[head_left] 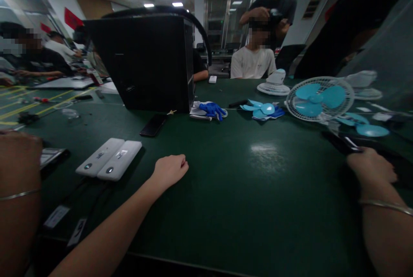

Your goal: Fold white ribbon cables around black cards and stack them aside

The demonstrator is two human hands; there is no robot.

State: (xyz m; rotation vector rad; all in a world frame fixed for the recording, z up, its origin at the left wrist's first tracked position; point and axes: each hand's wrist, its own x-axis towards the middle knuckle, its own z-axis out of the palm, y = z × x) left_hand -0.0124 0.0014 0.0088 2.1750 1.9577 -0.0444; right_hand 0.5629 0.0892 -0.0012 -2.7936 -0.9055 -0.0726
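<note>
The left hand [17, 150], a thin metal bangle on its wrist, rests at the left edge of the dark green bench [232, 199]. It is blurred and cut by the frame, so I cannot tell whether its fingers are spread or curled. Just beside it lies a flat black card with a pale label [53, 155].

The right hand [371, 167], also wearing a bangle, sits near the right edge. Its fingers are curled down around a long flat black object [343, 144] that lies on the bench and runs on under the hand.

Another bare forearm, with no bangle, comes in from the near edge. Its loosely curled hand [171, 169] rests on the bench, just right of two white oblong devices [109, 158].

Towards the far edge stand a black boxy case [145, 62], with a black phone [154, 124] in front of it, and a blue glove [211, 110]. Further right are loose light-blue fan blades [263, 109] and a white-caged desk fan with blue blades [318, 98]. A person in a white shirt [253, 63] sits at the far edge.
</note>
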